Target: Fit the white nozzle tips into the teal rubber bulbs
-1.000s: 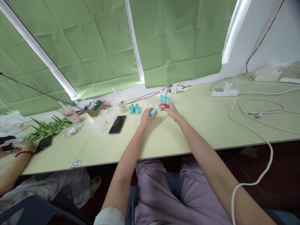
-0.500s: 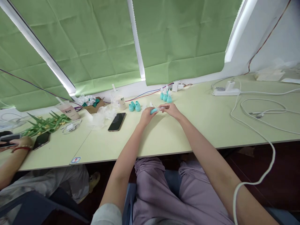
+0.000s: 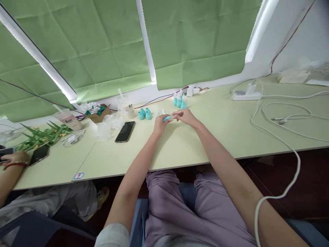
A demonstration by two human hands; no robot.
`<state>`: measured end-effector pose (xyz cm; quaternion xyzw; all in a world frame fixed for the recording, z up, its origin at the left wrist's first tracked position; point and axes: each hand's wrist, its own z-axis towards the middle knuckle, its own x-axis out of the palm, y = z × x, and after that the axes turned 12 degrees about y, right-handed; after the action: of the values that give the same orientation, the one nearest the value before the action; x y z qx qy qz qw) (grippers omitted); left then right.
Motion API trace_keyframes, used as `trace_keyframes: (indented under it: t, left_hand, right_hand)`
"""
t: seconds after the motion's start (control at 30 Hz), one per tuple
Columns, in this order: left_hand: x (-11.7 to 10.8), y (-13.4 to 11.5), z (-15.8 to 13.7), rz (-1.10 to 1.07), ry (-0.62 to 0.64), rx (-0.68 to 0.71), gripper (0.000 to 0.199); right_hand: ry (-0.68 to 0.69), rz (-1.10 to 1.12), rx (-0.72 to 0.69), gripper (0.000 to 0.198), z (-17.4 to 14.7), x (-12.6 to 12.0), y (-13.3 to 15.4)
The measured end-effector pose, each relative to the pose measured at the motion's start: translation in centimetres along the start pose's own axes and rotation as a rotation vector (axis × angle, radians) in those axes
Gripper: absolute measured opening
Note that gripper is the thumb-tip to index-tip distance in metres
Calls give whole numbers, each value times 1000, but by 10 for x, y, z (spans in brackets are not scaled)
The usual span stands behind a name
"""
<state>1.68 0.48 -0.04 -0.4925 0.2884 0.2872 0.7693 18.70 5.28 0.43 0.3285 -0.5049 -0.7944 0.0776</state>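
Note:
My left hand [image 3: 159, 125] is closed around a small teal rubber bulb [image 3: 167, 118], which lies on its side in the fingers. From the right, my right hand [image 3: 187, 116] pinches a clear nozzle tip [image 3: 175, 117] against the bulb's end; fingers partly hide where the two meet. Just behind my right hand stands a group of teal bulbs with pale nozzles [image 3: 180, 102], upright. Left of my hands is a cluster of teal bulbs without nozzles [image 3: 145, 114]. Some small clear pieces [image 3: 162, 112] lie right behind my left hand.
A black phone [image 3: 125, 131] and crumpled clear plastic [image 3: 109, 125] lie to the left. Behind them are a drink cup [image 3: 128, 109] and an open cardboard box [image 3: 99, 116]. A power strip [image 3: 246, 96] and white cable [image 3: 279, 137] are right. A co-worker's hand [image 3: 19, 157] holds a phone far left.
The view has shifted slightly, moving the table items a little up and left. My hands stay together over the table, still holding the bulb and the nozzle tip.

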Motion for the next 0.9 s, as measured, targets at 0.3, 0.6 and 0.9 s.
trace_keyframes:
  t: [0.3, 0.6, 0.9]
  left_hand:
    - [5, -2, 0, 46, 64, -26, 24]
    - [9, -8, -1, 132, 132, -12, 31]
    - [10, -8, -3, 93, 85, -53, 49]
  right_hand:
    - [57, -56, 10, 26, -5, -2, 5]
    - [82, 45, 64, 24, -4, -4, 2]
    - [51, 141, 85, 26, -3, 2, 4]
